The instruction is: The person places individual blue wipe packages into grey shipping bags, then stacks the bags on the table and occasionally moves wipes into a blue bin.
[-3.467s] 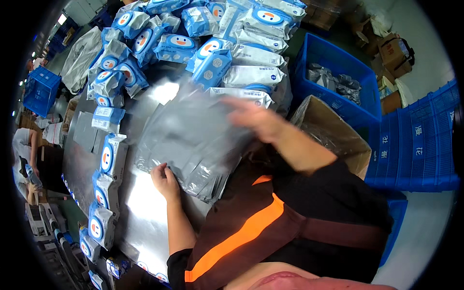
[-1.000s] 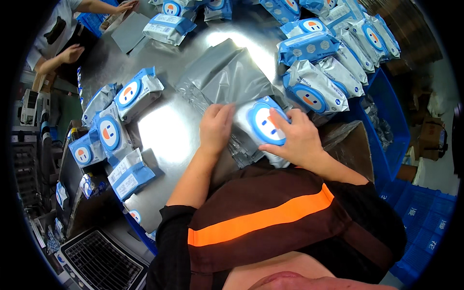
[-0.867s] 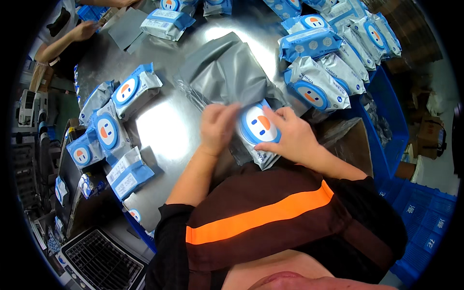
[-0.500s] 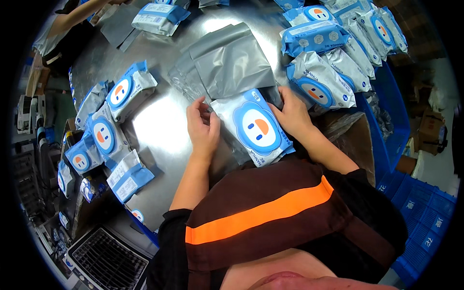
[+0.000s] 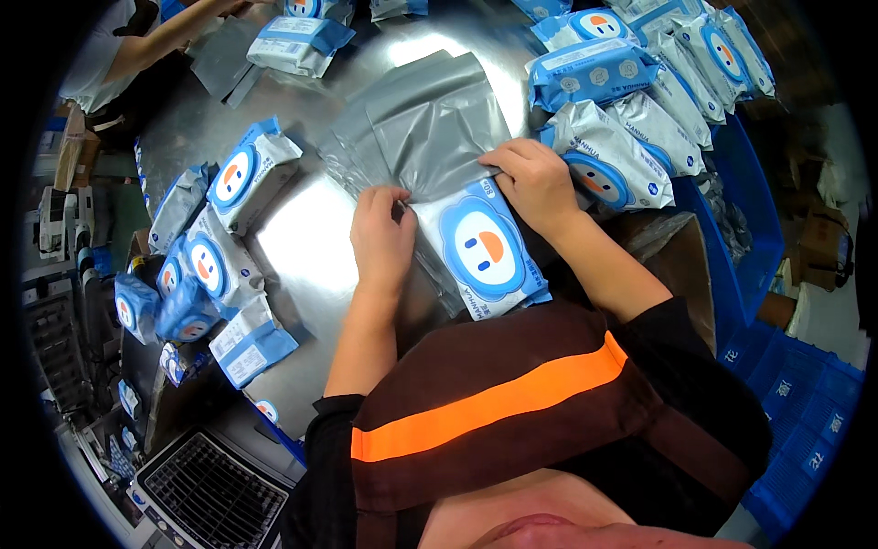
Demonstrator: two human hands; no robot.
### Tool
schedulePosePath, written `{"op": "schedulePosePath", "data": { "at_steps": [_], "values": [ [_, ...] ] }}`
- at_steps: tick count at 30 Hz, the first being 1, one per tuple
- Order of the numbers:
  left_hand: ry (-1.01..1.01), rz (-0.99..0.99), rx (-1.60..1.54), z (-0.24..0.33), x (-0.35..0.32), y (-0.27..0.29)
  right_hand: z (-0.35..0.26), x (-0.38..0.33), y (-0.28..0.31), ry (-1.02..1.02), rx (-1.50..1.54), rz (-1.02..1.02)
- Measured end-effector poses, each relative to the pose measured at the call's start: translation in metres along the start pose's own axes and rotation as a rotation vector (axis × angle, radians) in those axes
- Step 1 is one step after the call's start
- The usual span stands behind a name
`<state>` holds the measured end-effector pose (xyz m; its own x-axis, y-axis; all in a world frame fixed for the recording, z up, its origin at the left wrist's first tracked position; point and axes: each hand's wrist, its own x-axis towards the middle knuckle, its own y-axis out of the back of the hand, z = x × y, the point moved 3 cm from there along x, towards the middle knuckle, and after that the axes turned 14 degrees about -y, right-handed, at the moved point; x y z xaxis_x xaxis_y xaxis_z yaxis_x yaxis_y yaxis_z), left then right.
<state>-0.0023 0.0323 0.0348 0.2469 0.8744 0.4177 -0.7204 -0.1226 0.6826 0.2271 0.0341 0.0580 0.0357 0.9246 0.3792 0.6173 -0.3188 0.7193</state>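
Note:
In front of my body lies a white and blue soft pack of wipes, cartoon face up, its upper end against the mouth of a grey plastic bag. The bag lies flat on the metal table, on top of more grey bags. My left hand is closed at the pack's upper left corner, fingertips pinching the bag's edge. Beyond the pack's upper right corner, my right hand pinches the bag's other edge. How far the pack reaches into the bag I cannot tell.
Several wipes packs lie on the left of the metal table. More packs are heaped at the right, beside a blue crate. At the upper left, a co-worker's arm reaches over grey bags. A black grille stands lower left.
My right hand has moved from the pack's right side up and left onto the bag's edge. My left fingers have closed at the bag. Packs in the left pile have shifted.

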Motion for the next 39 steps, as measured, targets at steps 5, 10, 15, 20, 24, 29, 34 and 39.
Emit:
{"op": "schedulePosePath", "data": {
  "at_steps": [5,10,15,20,24,29,34,39],
  "values": [
    [0.075,0.205,-0.171,-0.007,-0.023,-0.009,-0.009,-0.002,0.011,-0.064,0.127,-0.022],
    [0.021,0.330,-0.305,-0.006,-0.053,-0.018,-0.001,-0.028,0.015,0.077,0.177,-0.025],
    [-0.067,0.226,-0.017,0.009,-0.023,-0.014,0.001,-0.031,0.017,0.026,0.234,-0.013],
    [0.049,0.202,-0.137,0.016,-0.035,-0.031,0.013,-0.052,0.025,0.019,0.289,0.030],
    [-0.050,0.284,-0.106,0.018,-0.058,-0.038,0.018,-0.056,0.034,-0.033,0.380,-0.010],
    [0.038,0.195,-0.293,0.014,-0.107,-0.049,0.024,-0.067,0.039,0.087,0.385,-0.051],
    [0.274,0.028,-0.221,0.005,-0.062,-0.034,0.021,-0.047,0.019,-0.397,0.287,-0.233],
    [0.173,-0.091,-0.092,0.028,-0.062,-0.022,0.024,-0.038,0.002,-0.264,-0.164,-0.406]
  ]
}}
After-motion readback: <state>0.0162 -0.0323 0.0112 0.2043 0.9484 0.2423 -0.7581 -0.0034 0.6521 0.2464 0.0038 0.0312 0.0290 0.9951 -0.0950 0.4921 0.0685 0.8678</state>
